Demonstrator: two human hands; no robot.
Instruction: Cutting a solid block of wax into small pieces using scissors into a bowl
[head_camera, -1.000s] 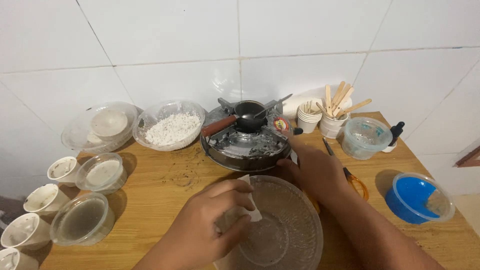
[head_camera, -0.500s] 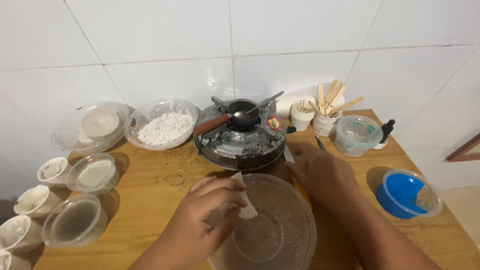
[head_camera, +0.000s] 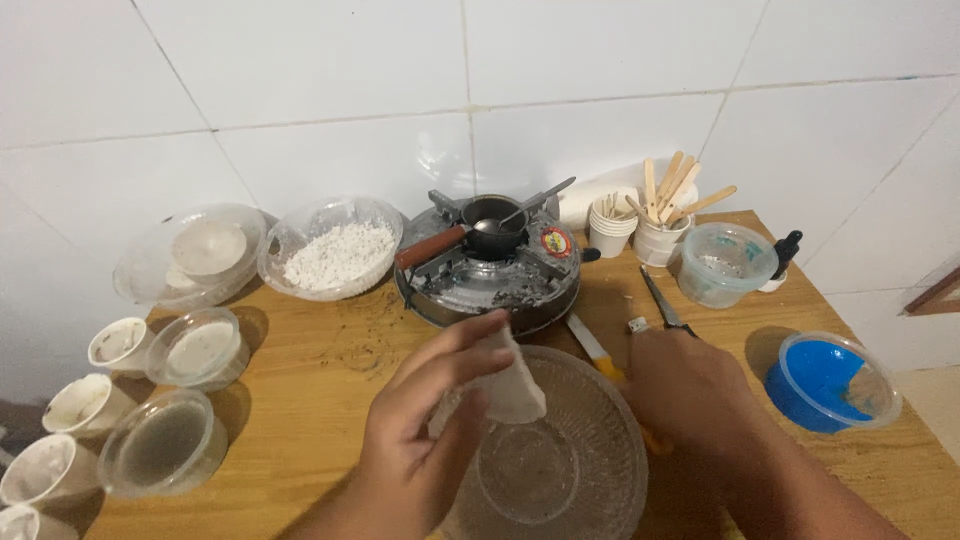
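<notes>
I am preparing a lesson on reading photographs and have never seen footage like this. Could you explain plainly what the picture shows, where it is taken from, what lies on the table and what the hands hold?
There is no machine here, only a person's two bare hands. The picture comes from a camera worn on the person's head, looking down at a wooden table against a white tiled wall.

The left hand holds a small white paper-like piece over a clear glass bowl. The right hand rests on the table beside the bowl, over scissors; whether it grips them I cannot tell.

Behind stand a small round stove carrying a little dark pan, a bowl of white granules, cups of wooden sticks, lidded clear tubs and a blue tub.
</notes>
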